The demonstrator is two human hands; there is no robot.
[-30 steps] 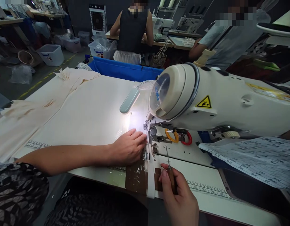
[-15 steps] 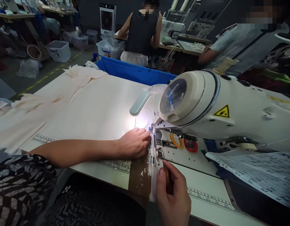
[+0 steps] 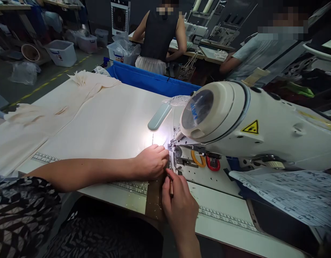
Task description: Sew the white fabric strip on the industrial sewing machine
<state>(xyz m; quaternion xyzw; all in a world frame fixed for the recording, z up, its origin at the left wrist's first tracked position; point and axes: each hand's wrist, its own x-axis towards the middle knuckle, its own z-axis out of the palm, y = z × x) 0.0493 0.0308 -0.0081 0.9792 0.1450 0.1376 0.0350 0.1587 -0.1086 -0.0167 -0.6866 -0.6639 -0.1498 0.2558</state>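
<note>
The sewing machine (image 3: 273, 125) stands on the right, its needle area (image 3: 171, 146) lit by a lamp. Beside the needle, on its near left side, my left hand (image 3: 152, 163) rests on the table with its fingers curled and pressed together. Its fingertips hide whatever they pinch. Just below, my right hand (image 3: 181, 202) is closed around a slim brown-handled tool (image 3: 171, 187) that points up toward the needle area. The tool's tip is hard to make out. A narrow white strip (image 3: 171, 157) lies by the needle plate, partly hidden by my hands.
Pale fabric pieces (image 3: 47, 118) lie on the left of the white table (image 3: 114, 111). A blue cloth bin (image 3: 154, 79) hangs behind the table. Yellow (image 3: 198, 159) and red rings (image 3: 213, 163) lie by the machine, and a written sheet (image 3: 289, 190) at right. Two people sit beyond.
My right hand has moved up and left, close to my left hand, bringing the brown-handled tool toward the needle. The long white strip below the needle is now mostly out of sight.
</note>
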